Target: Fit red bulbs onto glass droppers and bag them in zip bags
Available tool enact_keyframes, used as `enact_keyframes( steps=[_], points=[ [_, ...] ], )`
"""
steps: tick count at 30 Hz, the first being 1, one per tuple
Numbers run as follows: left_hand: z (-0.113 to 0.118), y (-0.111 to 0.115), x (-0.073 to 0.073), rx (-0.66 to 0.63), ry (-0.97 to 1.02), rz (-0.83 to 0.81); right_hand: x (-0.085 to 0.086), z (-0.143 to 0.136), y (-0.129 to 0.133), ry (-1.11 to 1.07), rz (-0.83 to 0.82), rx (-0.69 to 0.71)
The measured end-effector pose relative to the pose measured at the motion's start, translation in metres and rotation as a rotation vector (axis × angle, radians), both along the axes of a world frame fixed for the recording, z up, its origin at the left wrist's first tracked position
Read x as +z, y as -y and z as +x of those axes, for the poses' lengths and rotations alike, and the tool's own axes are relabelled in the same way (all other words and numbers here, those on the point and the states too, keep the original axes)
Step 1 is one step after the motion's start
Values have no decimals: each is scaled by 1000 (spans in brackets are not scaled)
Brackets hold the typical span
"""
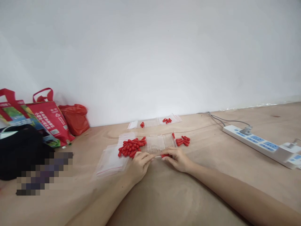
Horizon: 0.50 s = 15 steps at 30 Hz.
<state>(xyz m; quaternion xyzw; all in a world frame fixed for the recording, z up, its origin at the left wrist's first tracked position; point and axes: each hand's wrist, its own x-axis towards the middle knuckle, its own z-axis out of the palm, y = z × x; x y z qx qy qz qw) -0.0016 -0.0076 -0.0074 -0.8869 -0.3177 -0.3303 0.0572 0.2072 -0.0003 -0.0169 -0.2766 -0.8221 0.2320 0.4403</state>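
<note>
My left hand (141, 161) pinches one end of a thin clear dropper tube (157, 157). Around a red rubber bulb (165, 155) at the tube's other end, the fingers of my right hand (176, 159) are closed. Whether the tube sits inside the bulb is hidden by the fingers. Just beyond both hands lies a row of clear tubes (160, 142). A large heap of red bulbs (131, 147) is left of the row, partly on clear zip bags (110, 160). On the right is a smaller group of red bulbs (183, 140).
Against the wall lie more bags (151, 122) with tubes and red bulbs (167, 120). A white power strip (254, 141) with grey cables is at right. Shopping bags (50, 116), a red plastic bag (74, 117) and a black bag (23, 150) stand at left.
</note>
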Motion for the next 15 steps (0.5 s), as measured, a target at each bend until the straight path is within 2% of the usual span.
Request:
enact_keyframes(
  steps=[7,15],
  points=[
    [0,1,-1,-31,21,-22,1,2,2,27,39,2],
    [2,4,-1,-8,-23,19,-2,3,2,74,89,-4]
  ],
)
